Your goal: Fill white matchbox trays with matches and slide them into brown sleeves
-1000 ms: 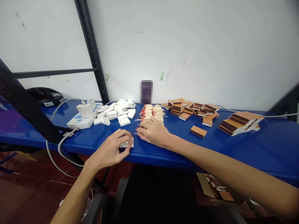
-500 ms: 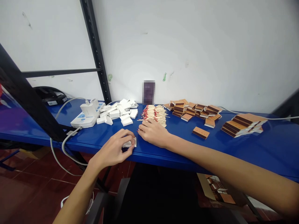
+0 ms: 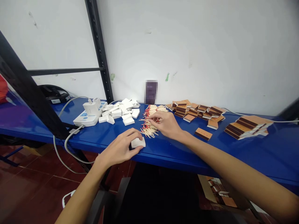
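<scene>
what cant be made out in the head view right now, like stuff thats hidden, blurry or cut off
- Head view: the near end of the white box, covered by the left hand.
- Head view: whether the right hand pinches a match; its fingertips overlap the matches, too small to tell.
- Head view: details of the dark panel, pixelated.
- Head view: the red object, cut by the left edge.

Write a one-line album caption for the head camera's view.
Left hand holding a small white box, right hand at a heap of red-tipped matches, on a blue worktop.
</scene>
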Demonstrator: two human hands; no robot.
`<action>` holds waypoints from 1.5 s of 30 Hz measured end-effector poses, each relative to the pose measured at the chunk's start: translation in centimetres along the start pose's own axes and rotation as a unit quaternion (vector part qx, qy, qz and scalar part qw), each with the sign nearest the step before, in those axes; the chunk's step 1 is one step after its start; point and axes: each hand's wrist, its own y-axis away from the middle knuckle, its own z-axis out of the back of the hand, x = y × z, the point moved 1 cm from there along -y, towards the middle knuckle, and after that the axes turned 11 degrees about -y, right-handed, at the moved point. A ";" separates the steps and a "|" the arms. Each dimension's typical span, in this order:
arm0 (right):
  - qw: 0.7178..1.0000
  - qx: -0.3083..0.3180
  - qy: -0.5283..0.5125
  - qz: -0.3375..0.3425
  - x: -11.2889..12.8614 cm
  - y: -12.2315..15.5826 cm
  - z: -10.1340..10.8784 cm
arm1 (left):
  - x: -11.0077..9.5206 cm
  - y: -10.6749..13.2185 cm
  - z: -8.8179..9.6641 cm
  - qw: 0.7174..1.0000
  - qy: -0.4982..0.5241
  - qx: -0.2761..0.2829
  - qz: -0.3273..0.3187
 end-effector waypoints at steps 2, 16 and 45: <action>0.995 -0.032 -0.057 -0.077 0.5 0.2 0.7 | -0.1 -0.3 -0.2 1.000 0.014 -0.004 0.006; 0.962 0.095 -0.202 -0.156 5.7 3.6 -0.8 | 0.0 0.0 -1.1 0.976 -0.073 -0.203 -0.012; 0.944 0.243 0.172 -0.142 3.5 0.0 -1.5 | -0.6 0.5 -0.6 1.000 -0.009 -0.009 -0.001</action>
